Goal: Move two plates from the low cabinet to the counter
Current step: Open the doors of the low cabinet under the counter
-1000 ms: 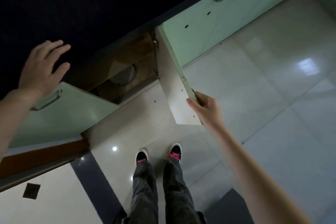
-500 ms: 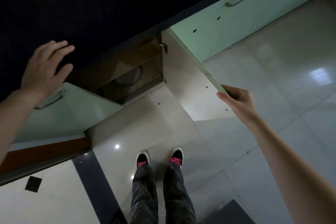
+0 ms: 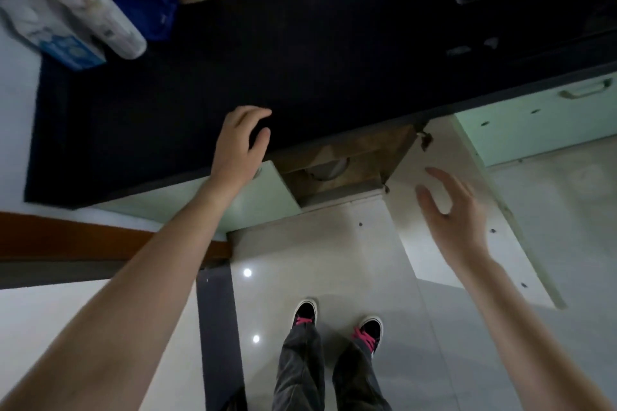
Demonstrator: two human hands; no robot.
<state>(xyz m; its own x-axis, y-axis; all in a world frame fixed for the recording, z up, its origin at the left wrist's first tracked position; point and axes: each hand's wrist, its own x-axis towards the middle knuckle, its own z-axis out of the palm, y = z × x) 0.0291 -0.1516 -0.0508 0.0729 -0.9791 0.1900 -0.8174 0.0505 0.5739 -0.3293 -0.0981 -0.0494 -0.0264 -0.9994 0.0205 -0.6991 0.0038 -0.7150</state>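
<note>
Head view, plates (image 3: 329,168) in cabinet (image 3: 337,157), between both empty hands (image 3: 447,220)

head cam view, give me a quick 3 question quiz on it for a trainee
1. True or false: the right hand is gripping the open cabinet door.
2. Where does the left hand rest? A) on the counter edge B) on the floor C) inside the cabinet
3. Fill in: a pale round plate shows inside the open ____.

Key: 1 false, it is open in front of the door, holding nothing; 2 A; 3 cabinet.
</note>
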